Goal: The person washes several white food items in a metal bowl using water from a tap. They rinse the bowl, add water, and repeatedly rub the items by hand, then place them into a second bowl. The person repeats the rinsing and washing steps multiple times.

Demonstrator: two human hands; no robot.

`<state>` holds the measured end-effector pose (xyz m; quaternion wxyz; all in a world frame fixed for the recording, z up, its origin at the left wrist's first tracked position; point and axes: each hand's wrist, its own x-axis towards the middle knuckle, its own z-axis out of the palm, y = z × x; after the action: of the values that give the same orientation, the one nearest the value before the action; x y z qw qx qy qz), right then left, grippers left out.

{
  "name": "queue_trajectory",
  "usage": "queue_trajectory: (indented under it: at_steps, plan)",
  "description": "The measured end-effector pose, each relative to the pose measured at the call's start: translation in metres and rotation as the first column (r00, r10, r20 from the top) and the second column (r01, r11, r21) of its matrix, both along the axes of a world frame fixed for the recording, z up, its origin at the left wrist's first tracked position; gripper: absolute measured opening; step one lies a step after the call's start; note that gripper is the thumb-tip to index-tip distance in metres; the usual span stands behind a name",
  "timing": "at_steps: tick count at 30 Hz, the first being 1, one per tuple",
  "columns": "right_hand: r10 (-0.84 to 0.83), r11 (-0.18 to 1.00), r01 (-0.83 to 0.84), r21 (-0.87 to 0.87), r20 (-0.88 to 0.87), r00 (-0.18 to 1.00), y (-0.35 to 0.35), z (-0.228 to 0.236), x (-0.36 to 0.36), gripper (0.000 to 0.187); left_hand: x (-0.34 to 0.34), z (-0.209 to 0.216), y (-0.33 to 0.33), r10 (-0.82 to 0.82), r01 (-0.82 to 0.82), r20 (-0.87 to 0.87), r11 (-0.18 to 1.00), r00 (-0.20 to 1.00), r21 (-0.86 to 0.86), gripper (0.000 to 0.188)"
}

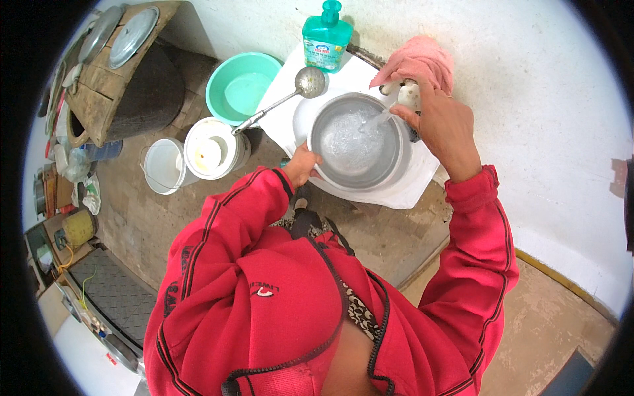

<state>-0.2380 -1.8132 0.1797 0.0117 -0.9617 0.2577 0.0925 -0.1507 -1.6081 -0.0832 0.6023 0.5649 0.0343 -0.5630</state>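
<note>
A round grey metal pot [315,135] sits on a white surface [413,191] in front of me, with clear, bubbly water [350,142] inside. My left hand [302,164] grips its left rim, the thumb at the edge. At the pot's far right side, my right hand [448,125] is closed around a whitish tap [409,96]; some of its fingers are hidden from view. From beside the right thumb a stream of water [378,120] runs into the pot. A pink cloth [422,59] drapes over the fitting just behind that hand.
A metal ladle [309,82] lies left of the pot, its handle reaching over a white bucket [214,148]. Beside it stand another white bucket [162,165] and a green basin [241,89]. A green pump bottle [327,39] stands behind, near the white wall [528,86].
</note>
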Motion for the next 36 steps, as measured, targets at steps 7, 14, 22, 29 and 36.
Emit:
queue_trajectory:
  at_steps: [7, 14, 22, 29, 36]
  plan:
    - [0.516, 0.855, -0.481, -0.194, 0.234, 0.824, -0.013, -0.02, -0.017, 0.038, -0.002, 0.002, 0.003, 0.021, -0.022, -0.011, 0.998, 1.0, -0.054, 0.058]
    - [0.283, 0.957, -0.29, 0.004, 0.197, 0.939, -0.006, -0.012, -0.001, 0.048, -0.007, -0.025, 0.0, 0.066, -0.066, 0.0, 0.998, 0.998, -0.015, 0.062]
    - [0.569, 0.82, -0.535, -0.202, 0.202, 0.797, 0.0, -0.003, -0.002, 0.046, -0.014, -0.007, 0.011, 0.127, -0.128, -0.02, 0.991, 0.992, -0.041, 0.07]
    - [0.624, 0.781, -0.618, -0.091, 0.174, 0.762, -0.007, -0.005, -0.001, 0.037, -0.023, -0.056, 0.006, 0.136, -0.126, 0.1, 0.987, 0.986, -0.1, 0.083]
    - [0.428, 0.904, -0.4, -0.151, 0.331, 0.841, 0.002, -0.029, 0.004, 0.048, -0.027, -0.012, 0.036, 0.153, -0.151, 0.002, 0.982, 0.988, -0.112, 0.08]
